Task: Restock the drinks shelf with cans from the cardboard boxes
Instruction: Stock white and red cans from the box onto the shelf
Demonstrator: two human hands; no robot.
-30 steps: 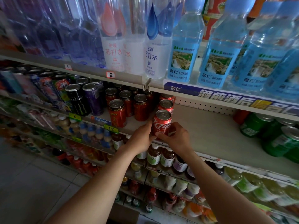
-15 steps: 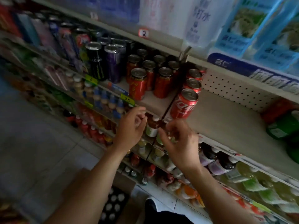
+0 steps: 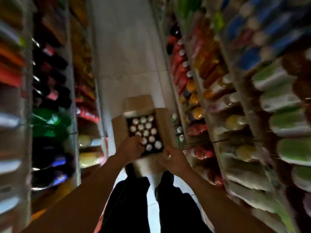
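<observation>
In the head view, an open box (image 3: 164, 121) is sitting on the floor (image 3: 124, 47) in the middle of the frame, and round cans (image 3: 146, 132) are standing in rows inside it. The left hand (image 3: 130, 147) is reaching over the box's lower left corner with its fingers curling down at the cans, but it is too blurry to tell if they are pinching one. The right hand (image 3: 174, 158) is hanging just below the box with fingers loosely bent and holding nothing, and blurry shelves (image 3: 235, 98) are filling both sides.
</observation>
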